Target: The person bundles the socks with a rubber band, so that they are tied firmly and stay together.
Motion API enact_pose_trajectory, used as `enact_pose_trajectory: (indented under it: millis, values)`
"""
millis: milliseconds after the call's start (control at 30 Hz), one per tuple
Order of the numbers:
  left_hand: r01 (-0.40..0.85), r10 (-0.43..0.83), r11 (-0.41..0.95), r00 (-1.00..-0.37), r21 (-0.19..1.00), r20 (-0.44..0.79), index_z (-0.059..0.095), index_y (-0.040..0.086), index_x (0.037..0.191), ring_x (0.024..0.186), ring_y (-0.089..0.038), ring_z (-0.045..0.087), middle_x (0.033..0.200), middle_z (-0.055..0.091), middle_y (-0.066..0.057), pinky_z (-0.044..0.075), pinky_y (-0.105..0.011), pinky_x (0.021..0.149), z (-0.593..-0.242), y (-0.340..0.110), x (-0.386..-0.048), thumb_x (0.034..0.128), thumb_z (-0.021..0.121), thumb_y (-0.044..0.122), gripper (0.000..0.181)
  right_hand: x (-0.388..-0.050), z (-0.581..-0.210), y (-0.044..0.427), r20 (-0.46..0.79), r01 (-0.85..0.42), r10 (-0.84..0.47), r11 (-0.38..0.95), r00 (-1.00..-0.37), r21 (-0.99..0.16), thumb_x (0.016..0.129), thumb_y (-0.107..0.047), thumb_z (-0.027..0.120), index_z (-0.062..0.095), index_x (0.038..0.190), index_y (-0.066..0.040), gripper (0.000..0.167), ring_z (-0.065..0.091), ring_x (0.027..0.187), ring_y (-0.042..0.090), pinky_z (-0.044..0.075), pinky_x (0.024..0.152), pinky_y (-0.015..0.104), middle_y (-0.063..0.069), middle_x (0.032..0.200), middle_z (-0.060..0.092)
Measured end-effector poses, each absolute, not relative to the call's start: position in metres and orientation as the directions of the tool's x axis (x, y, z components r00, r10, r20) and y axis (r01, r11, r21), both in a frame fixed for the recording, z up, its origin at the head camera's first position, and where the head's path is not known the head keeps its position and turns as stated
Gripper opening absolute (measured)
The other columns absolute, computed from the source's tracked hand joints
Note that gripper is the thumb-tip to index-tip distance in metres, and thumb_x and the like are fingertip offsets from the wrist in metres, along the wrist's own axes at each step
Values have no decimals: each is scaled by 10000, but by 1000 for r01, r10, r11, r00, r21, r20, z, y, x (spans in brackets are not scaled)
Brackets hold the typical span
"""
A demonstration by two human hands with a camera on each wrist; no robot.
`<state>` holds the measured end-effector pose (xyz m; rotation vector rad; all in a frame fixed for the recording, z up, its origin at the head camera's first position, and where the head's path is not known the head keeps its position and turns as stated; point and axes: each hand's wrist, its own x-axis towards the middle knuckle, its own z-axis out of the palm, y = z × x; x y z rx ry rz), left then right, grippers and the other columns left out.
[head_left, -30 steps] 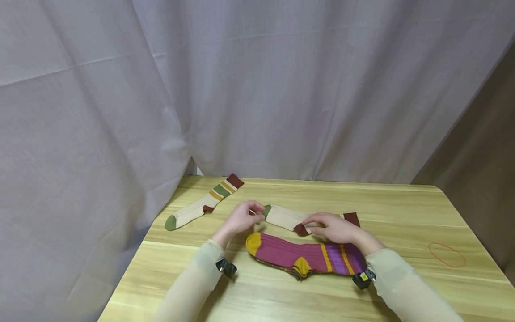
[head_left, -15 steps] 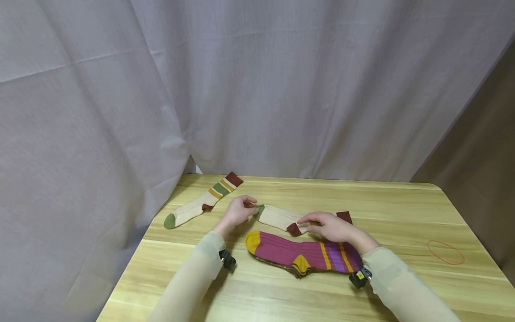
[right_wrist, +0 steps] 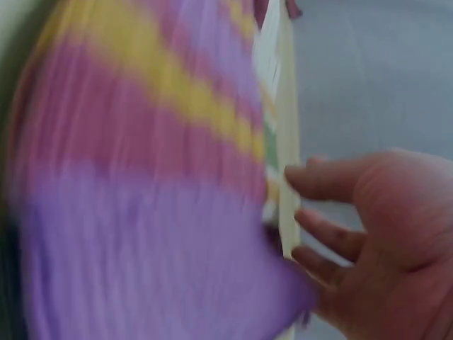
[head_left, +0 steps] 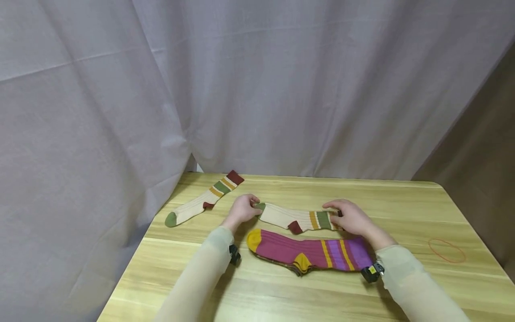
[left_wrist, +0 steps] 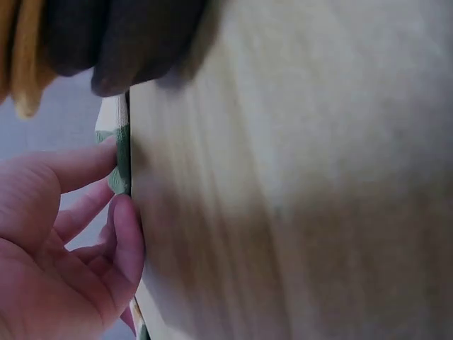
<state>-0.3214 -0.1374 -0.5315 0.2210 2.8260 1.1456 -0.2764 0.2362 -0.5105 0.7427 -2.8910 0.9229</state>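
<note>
Just beyond the magenta striped sock (head_left: 281, 248), one end of the cream striped sock (head_left: 277, 215) is hidden by the right hand (head_left: 350, 217). Beneath the magenta sock, a darker sock (head_left: 298, 272) is mostly covered. The magenta sock is blurred and cut off in the right wrist view.

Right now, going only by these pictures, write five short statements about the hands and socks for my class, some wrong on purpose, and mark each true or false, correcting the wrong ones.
1. The left hand touches the green toe of the middle cream sock. True.
2. The right hand is at that same green toe. False: it is at the sock's striped end.
3. The magenta sock has a yellow toe. True.
4. The far-left cream sock lies on top of the magenta sock. False: it lies apart, on the table.
5. A thin red loop shows on the table, right of the socks. True.
</note>
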Motion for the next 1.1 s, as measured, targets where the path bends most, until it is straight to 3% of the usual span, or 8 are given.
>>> enact_pose_trajectory:
  millis: [100, 233, 433, 567, 833, 1100]
  values:
    - [103, 179, 716, -983, 691, -38, 750, 37, 1187, 990, -229, 655, 1041, 723, -86, 554, -404, 937, -528, -138, -323, 900, 868, 145, 329, -280, -512, 253, 140, -412, -401, 747, -905, -522, 860, 36, 800, 678, 1307, 95, 468, 581, 1242, 557, 439, 1068, 685, 318, 1293, 672]
    - [98, 191, 712, -980, 695, -57, 756, 36, 1119, 929, -195, 612, 993, 695, -65, 537, -358, 876, -525, -142, -325, 889, 878, 136, 279, -283, -515, 269, 61, -312, -342, 752, -938, -581, 848, -10, 852, 615, 1368, 128, 587, 567, 1253, 576, 432, 1069, 693, 344, 1324, 650]
    - [62, 189, 701, -977, 711, -100, 761, 56, 1018, 851, -158, 559, 923, 656, -22, 501, -296, 793, -522, -145, -326, 857, 910, 131, 231, -286, -520, 280, -72, -131, -241, 726, -968, -675, 894, -95, 855, 565, 1430, 112, 645, 607, 1133, 441, 492, 987, 568, 309, 1251, 657]
    - [52, 180, 693, -978, 719, -103, 744, 45, 1038, 847, -166, 559, 923, 645, -31, 504, -307, 803, -521, -144, -326, 843, 923, 121, 276, -287, -522, 283, -108, -82, -212, 724, -971, -685, 895, -89, 850, 573, 1405, 111, 614, 607, 1032, 359, 490, 891, 467, 230, 1117, 670]
    - [55, 180, 689, -979, 722, -97, 740, 24, 1110, 822, -159, 540, 900, 616, -38, 486, -297, 780, -523, -142, -325, 841, 924, 102, 336, -285, -525, 286, -102, -105, -226, 746, -969, -658, 906, -135, 842, 632, 1255, 137, 489, 600, 860, 257, 492, 805, 403, 106, 915, 657]
    - [60, 194, 682, -976, 729, -102, 752, 33, 1072, 776, -133, 497, 824, 553, -2, 438, -262, 726, -524, -145, -319, 853, 909, 97, 277, -278, -528, 284, -67, -163, -294, 690, -954, -705, 885, -18, 811, 732, 1047, 16, 184, 607, 889, 231, 466, 847, 409, 101, 951, 711]
